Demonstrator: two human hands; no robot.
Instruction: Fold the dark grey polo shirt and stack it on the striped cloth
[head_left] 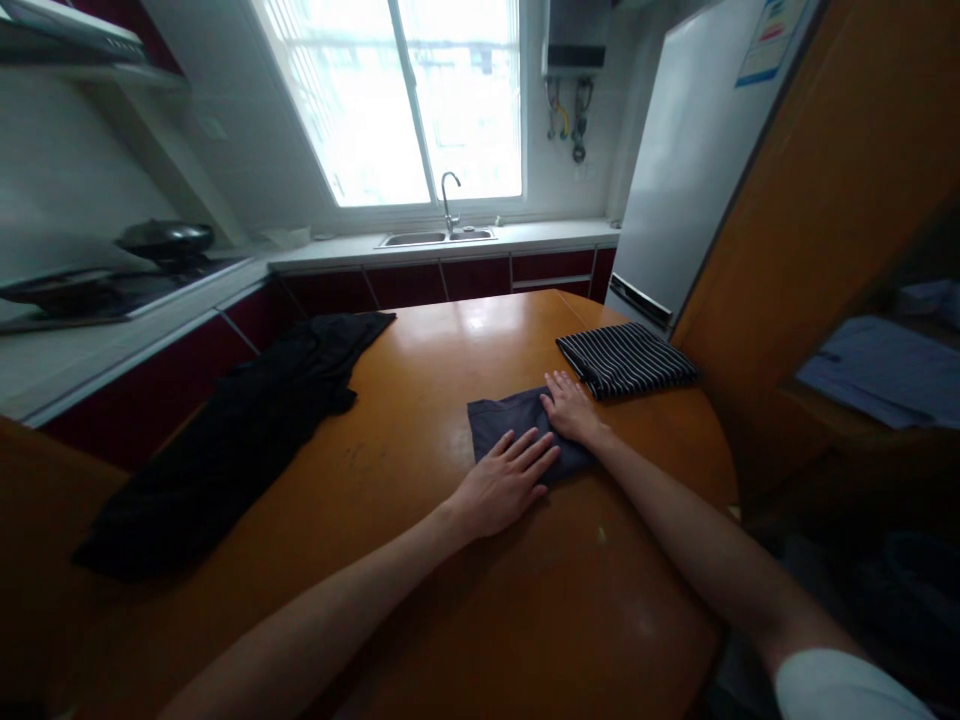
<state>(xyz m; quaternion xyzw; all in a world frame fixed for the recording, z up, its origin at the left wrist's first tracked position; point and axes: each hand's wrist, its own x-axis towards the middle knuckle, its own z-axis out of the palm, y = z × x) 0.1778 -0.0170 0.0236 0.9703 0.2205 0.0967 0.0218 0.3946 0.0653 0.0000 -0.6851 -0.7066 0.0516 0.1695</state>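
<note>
A small folded dark grey cloth (501,418) lies on the orange wooden table (420,560). My left hand (504,482) rests flat on the cloth's near edge with fingers stretched out. My right hand (570,408) lies flat on the cloth's right part, fingers spread. Just beyond my right hand sits a folded black-and-white striped cloth (627,358). A large black garment (247,430) sprawls unfolded across the table's left side.
A grey fridge (690,170) and an orange cabinet (825,200) stand to the right. Behind the table runs a counter with a sink and tap (448,225) under a window. A stove with a pan (165,240) is at left.
</note>
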